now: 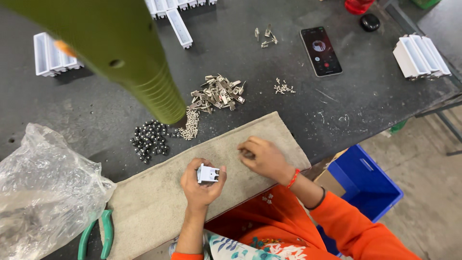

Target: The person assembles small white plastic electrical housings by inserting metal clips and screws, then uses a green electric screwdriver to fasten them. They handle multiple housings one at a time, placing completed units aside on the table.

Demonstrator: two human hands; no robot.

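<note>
Your left hand (pixel 201 185) grasps small white plastic part (pixel 208 174), lower centre of frame, above beige cloth (pixel 159 202). Your right hand (pixel 263 156): fingers curled on cloth; contents unclear. Risk: loose screws (pixel 189 124) near cloth edge scatter if cloth shifts.

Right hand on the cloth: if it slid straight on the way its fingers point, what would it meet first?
The right hand points left, so it would probably cross bare beige cloth and pass above the left hand. Past the cloth edge lies the pile of small black pieces. Depth is uncertain.
</note>
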